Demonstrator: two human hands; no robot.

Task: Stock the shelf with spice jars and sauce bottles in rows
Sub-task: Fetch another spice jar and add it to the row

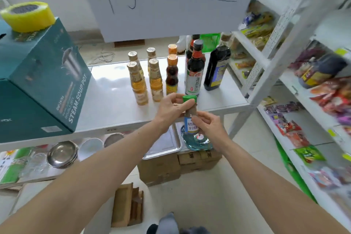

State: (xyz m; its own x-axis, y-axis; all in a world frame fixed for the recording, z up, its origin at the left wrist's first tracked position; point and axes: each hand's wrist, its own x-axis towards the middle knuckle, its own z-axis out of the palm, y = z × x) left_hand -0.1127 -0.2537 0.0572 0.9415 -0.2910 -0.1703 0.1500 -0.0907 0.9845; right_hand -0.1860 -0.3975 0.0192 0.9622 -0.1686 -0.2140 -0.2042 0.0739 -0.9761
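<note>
Jar [190, 118] | small, likely glass, rigid and light, so hold it by the body and keep it upright | green cap, blue-white label | your left hand [171, 110] pinches the cap, right hand [207, 125] holds the label | shelf [114, 89] edge just behind your grip, bottles [171, 74] further back.

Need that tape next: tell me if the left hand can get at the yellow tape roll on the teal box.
Probably not yet: the left hand grips the green-capped spice jar; the yellow tape roll sits unobstructed.

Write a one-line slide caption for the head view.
Both hands hold a green-capped spice jar at the shelf edge, in front of rows of sauce bottles.
</note>
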